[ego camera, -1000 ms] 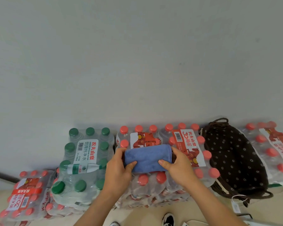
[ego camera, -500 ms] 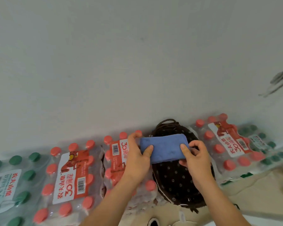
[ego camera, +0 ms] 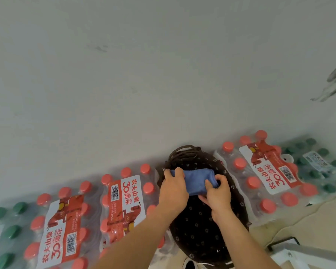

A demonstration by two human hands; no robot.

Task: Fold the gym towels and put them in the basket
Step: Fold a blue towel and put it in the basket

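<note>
A folded blue gym towel (ego camera: 197, 180) is held over the far part of a dark brown basket (ego camera: 199, 228) lined with small white flowers. My left hand (ego camera: 174, 188) grips the towel's left end, thumb on top. My right hand (ego camera: 216, 193) pinches its right end with curled fingers. The towel is low inside the basket's rim; whether it touches the lining I cannot tell. The basket's rope handle (ego camera: 182, 151) lies against the wall.
Shrink-wrapped packs of red-capped water bottles (ego camera: 122, 202) flank the basket on the left and on the right (ego camera: 266, 171). Green-capped packs (ego camera: 318, 166) sit at the far right and far left. A grey wall rises behind. Floor and a shoe (ego camera: 189, 265) show at the bottom.
Both hands carried the towel from on top of the bottle pack rightward to over the basket, then lowered it into the basket; the hands have drawn closer together.
</note>
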